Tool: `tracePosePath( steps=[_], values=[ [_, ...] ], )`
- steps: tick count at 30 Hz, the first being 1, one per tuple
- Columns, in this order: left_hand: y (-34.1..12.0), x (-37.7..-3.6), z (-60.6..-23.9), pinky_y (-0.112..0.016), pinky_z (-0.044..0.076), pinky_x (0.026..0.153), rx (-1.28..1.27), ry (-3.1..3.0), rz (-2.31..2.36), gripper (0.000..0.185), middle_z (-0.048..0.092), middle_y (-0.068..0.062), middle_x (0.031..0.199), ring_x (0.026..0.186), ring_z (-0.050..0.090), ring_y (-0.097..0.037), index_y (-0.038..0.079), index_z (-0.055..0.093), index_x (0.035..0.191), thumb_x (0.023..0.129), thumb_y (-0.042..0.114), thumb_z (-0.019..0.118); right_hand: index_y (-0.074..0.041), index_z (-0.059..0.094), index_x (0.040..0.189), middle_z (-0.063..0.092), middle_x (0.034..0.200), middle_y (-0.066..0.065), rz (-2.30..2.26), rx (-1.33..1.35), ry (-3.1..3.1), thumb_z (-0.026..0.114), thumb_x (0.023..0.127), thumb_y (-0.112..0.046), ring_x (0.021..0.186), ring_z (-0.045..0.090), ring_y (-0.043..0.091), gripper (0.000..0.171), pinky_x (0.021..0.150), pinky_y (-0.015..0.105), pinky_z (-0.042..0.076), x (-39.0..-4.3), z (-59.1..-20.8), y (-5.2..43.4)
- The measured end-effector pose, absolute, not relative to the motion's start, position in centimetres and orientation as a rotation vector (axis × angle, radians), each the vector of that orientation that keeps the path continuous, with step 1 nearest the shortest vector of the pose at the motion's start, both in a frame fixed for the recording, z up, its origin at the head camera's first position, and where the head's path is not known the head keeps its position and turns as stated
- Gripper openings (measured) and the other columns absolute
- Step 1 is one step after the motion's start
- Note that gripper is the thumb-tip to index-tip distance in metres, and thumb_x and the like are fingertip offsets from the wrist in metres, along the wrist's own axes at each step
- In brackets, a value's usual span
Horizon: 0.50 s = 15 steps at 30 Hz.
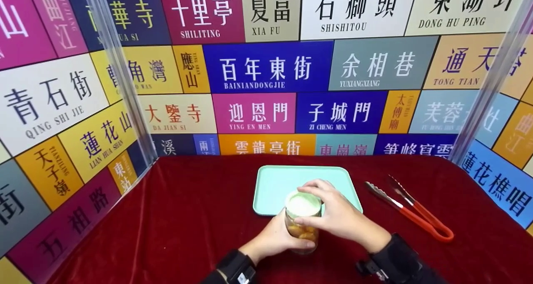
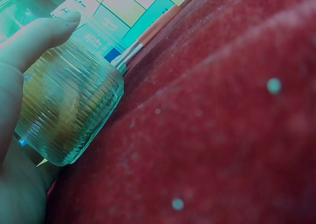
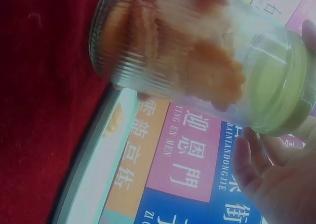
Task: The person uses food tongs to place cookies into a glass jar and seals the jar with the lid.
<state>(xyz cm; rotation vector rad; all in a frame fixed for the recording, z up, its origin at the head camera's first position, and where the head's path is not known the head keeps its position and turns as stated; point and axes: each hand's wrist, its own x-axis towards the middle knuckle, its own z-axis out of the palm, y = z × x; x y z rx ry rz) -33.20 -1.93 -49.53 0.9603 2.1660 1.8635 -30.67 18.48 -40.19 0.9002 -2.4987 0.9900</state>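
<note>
A ribbed clear glass jar point(image 1: 306, 235) with orange-brown pieces inside stands at the front of the table, its pale green lid point(image 1: 303, 205) on the mouth. My left hand point(image 1: 272, 239) grips the jar's body low down, with the thumb across the near side. From the right, my right hand point(image 1: 339, 212) holds the lid by its rim, thumb on the near side and fingers on the far side. The right wrist view shows the lid point(image 3: 276, 86) seated on the jar point(image 3: 168, 46). Part of the left hand lies hidden behind the jar.
A mint-green tray point(image 1: 275, 188) lies just beyond the jar, partly covered by my right hand. In the right wrist view a small orange-brown patch point(image 3: 114, 121) shows at the tray. Red-handled metal tongs point(image 1: 424, 221) lie to the right on the dark red cloth point(image 1: 187, 217).
</note>
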Motion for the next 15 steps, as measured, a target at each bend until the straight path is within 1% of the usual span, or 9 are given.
tracePosePath(
  steps=[4, 9, 15],
  values=[
    [-1.93, -33.24, -49.58, -0.03, 0.051, 0.107, 0.965, 2.14, 1.879, 0.086, 0.066, 0.004, 0.133, 0.118, 0.068, -0.014, 0.015, 0.049, 0.148, 0.077, 0.018, 0.097, -0.01, 0.07, 0.138, 0.063, 0.134, -0.001, 1.027, 0.922, -2.504, 0.091, 0.083, -0.048, 0.126, 0.058, 0.021, 0.071, 0.101, 0.045, 0.054, -30.78, -40.29, 18.63],
    [-1.92, -33.37, -49.63, -0.031, 0.052, 0.107, 0.965, 2.13, 1.875, 0.086, 0.066, 0.004, 0.133, 0.118, 0.068, -0.015, 0.017, 0.048, 0.148, 0.077, 0.018, 0.097, -0.008, 0.069, 0.14, 0.063, 0.135, 0.002, 1.067, 0.989, -2.508, 0.091, 0.085, -0.043, 0.126, 0.059, 0.024, 0.069, 0.103, 0.046, 0.053, -31.13, -40.46, 18.93],
    [-2.05, -33.35, -49.57, -0.031, 0.051, 0.108, 0.97, 2.143, 1.865, 0.088, 0.066, 0.006, 0.133, 0.119, 0.067, -0.014, 0.02, 0.048, 0.149, 0.076, 0.019, 0.097, -0.007, 0.064, 0.145, 0.062, 0.138, 0.005, 1.106, 1.05, -2.519, 0.091, 0.085, -0.044, 0.126, 0.059, 0.025, 0.075, 0.104, 0.048, 0.051, -31.56, -40.66, 19.27]
  ],
)
